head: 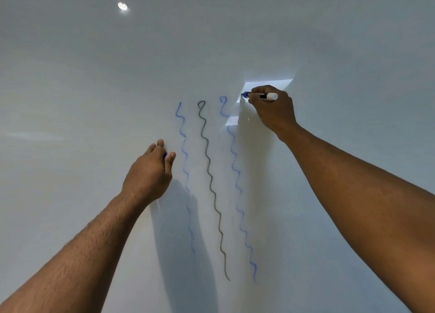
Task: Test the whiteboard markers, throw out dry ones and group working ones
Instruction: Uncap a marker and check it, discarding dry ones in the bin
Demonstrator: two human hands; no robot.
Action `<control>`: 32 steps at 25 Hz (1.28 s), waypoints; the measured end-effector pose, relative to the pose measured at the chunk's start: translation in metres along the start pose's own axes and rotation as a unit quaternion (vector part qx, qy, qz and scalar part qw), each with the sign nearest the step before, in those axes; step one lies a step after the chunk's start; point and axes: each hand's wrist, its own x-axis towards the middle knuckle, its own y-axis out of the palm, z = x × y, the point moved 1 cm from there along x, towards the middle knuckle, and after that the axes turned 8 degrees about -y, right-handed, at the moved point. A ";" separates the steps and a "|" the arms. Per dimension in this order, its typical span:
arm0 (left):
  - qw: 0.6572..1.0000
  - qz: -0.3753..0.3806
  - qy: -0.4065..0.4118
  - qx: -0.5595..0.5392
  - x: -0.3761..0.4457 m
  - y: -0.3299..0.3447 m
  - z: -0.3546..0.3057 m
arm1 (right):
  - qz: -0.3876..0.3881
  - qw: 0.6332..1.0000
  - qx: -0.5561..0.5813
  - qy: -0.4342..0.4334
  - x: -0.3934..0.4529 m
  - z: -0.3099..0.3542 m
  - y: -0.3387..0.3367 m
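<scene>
The whiteboard markers are in the person's hands, up against the whiteboard [94,65], not on any counter. Furthest left, the left hand [150,171] rests its fingertips on the board and curls round a small blue piece [165,156], probably a marker cap, of which only a sliver shows between thumb and fingers. Just beside it runs a blue wavy test line [186,171], growing fainter toward its lower end. Next comes a black wavy line [211,183], solid all the way down. Then a second blue wavy line [237,183], partly washed out near the top by a bright reflection. Furthest right, the right hand [273,108] grips a blue marker [261,95] with its tip touching the board at the top of a fresh column, white end pointing right.

Risks, as I judge them: the glare near the tip could make a pale stroke look like no stroke, so a working marker might be thrown out; pressing too lightly would do the same. The cap could slip from the left hand, and the marker would dry.

There is dark print on the marker's barrel, too small to read.
</scene>
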 end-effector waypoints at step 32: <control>0.999 -0.045 0.022 0.003 -0.068 0.057 0.024 | 0.110 0.980 -0.148 -0.078 -0.255 -0.101 -0.066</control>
